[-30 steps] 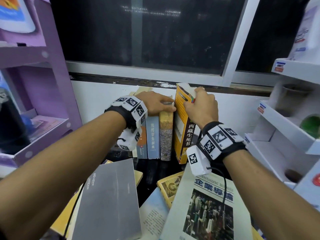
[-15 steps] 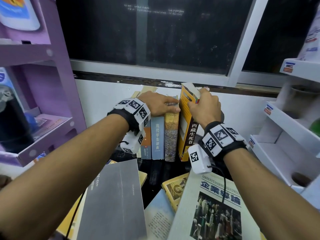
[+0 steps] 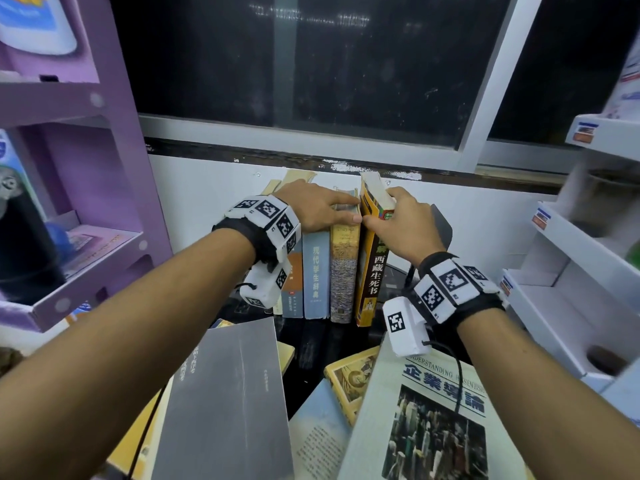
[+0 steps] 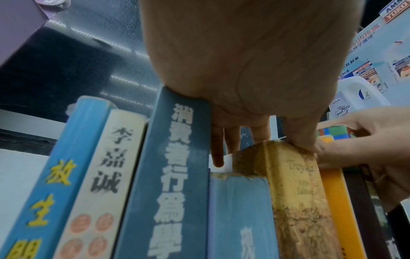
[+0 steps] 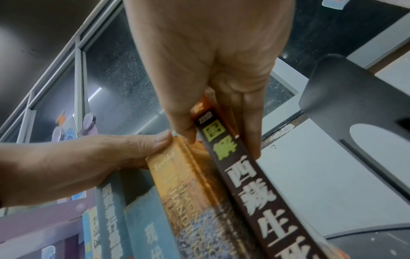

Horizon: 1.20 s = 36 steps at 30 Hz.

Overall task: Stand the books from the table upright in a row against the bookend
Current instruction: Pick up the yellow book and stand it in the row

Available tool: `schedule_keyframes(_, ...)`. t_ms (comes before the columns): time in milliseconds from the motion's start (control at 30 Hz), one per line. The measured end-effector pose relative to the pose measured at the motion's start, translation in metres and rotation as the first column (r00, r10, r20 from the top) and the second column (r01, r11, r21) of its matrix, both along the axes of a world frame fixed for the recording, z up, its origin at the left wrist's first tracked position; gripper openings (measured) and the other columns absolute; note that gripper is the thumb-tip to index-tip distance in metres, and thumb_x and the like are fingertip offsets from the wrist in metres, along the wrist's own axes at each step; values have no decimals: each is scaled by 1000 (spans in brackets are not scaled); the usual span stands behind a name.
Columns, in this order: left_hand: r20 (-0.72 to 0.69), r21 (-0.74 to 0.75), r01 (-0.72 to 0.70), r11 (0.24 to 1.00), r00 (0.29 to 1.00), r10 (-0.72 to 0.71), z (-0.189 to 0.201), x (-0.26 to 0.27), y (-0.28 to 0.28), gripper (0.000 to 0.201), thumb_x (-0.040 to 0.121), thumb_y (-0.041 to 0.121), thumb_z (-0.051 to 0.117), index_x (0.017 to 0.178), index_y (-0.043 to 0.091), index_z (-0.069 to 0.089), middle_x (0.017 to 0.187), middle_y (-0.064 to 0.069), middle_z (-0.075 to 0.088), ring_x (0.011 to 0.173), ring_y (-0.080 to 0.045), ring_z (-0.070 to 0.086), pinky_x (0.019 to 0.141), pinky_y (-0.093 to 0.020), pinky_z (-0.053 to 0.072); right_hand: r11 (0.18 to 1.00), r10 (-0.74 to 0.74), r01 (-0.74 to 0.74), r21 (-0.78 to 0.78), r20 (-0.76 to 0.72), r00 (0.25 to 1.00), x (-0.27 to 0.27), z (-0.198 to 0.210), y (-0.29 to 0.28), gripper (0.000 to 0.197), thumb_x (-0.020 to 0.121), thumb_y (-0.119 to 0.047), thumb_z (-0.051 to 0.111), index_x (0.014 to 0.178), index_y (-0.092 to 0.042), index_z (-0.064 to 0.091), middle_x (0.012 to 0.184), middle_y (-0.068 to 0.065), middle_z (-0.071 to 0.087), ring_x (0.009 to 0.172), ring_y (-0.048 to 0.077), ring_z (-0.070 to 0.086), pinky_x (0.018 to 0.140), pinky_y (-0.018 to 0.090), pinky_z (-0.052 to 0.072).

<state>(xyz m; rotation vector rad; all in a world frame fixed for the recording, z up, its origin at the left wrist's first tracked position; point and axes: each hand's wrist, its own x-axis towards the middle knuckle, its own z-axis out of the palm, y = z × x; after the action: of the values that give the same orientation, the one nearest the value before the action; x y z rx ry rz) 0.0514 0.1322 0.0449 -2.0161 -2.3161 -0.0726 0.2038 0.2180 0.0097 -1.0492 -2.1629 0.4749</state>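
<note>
Yellow book going into the row beside the bookend.

Head view: the right hand [image 3: 401, 226] is clamped on the top of the yellow book [image 3: 369, 271], which leans a little against the tan book [image 3: 343, 271]; the left hand [image 3: 317, 209] lies flat, fingers straight, on the tops of the row. The bookend [image 3: 441, 226] stands just behind the right hand, and 4 or more books [image 3: 228, 403] lie flat on the counter [image 3: 304, 344]. Left wrist view: the fingers [image 4: 217, 149] reach over the blue book [image 4: 239, 210]. Right wrist view: thumb and fingers pinch the yellow book's spine top, bookend apart to its right. Risk, as I judge it: released while tilted, the book could slide into that gap and topple.
</note>
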Motion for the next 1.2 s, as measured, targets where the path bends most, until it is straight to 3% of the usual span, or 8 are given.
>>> schedule_keyframes(133, -8, -9, -9, 1000, 1000, 9, 0, -1, 1, 62, 90, 69, 27, 147, 44, 24, 155, 2, 33, 136, -27, 37, 106, -37, 30, 988, 126, -126, -88, -4, 992, 13, -2, 0, 67, 80, -36, 74, 137, -22, 43, 112, 3, 66, 100, 18, 64, 85, 42, 57)
schedule_keyframes(300, -2, -7, -15, 1000, 1000, 15, 0, -1, 2, 63, 89, 71, 26, 147, 47, 24, 156, 4, 29, 137, -27, 36, 105, -37, 30, 973, 187, -181, -144, 31, 982, 20, -12, 1, 83, 76, -30, 81, 143, -25, 33, 121, 4, 64, 115, 20, 59, 89, 48, 55)
schedule_keyframes(433, -7, -3, -17, 1000, 1000, 17, 0, 0, 1, 63, 89, 70, 26, 147, 46, 23, 156, 4, 29, 136, -28, 37, 104, -37, 30, 956, 220, -196, -220, 90, 971, 18, -22, 0, 93, 73, -22, 84, 145, -26, 25, 118, 5, 62, 104, 23, 63, 74, 41, 60)
schedule_keyframes(500, -6, -3, -23, 1000, 1000, 23, 0, 0, 0, 63, 88, 72, 26, 147, 47, 24, 155, 4, 31, 135, -29, 37, 103, -38, 31, 939, 247, -215, -267, 93, 965, 16, -28, -1, 95, 74, -15, 83, 145, -28, 21, 114, 4, 62, 94, 23, 66, 67, 38, 61)
schedule_keyframes(700, -3, 7, -26, 1000, 1000, 26, -1, 1, 1, 63, 88, 72, 26, 146, 48, 24, 152, 2, 37, 130, -28, 42, 91, -34, 33, 919, 259, -235, -315, 34, 965, 10, -38, 2, 100, 74, -4, 81, 147, -35, 19, 107, 3, 59, 86, 24, 67, 57, 40, 61)
schedule_keyframes(867, 0, 12, -21, 1000, 1000, 21, -3, -1, 4, 64, 88, 72, 27, 147, 46, 24, 150, 0, 41, 127, -27, 45, 86, -32, 32, 923, 263, -250, -293, 5, 965, 7, -41, 5, 102, 73, -4, 82, 147, -36, 20, 111, 7, 61, 87, 28, 68, 57, 43, 61)
schedule_keyframes(1033, -4, 25, -19, 1000, 1000, 19, -5, -5, 8, 66, 86, 74, 26, 146, 46, 25, 151, 1, 40, 130, -28, 43, 97, -36, 35, 924, 262, -254, -287, -11, 965, 6, -43, 6, 99, 73, -3, 82, 145, -40, 23, 107, 5, 61, 82, 27, 69, 53, 39, 60)
schedule_keyframes(1200, -3, 25, -12, 1000, 1000, 12, -7, -9, 12, 68, 83, 78, 26, 145, 48, 27, 149, -1, 42, 129, -29, 45, 100, -38, 35, 922, 256, -242, -301, 6, 967, 4, -44, 10, 99, 73, -5, 82, 144, -42, 24, 109, 10, 62, 82, 29, 69, 54, 44, 61)
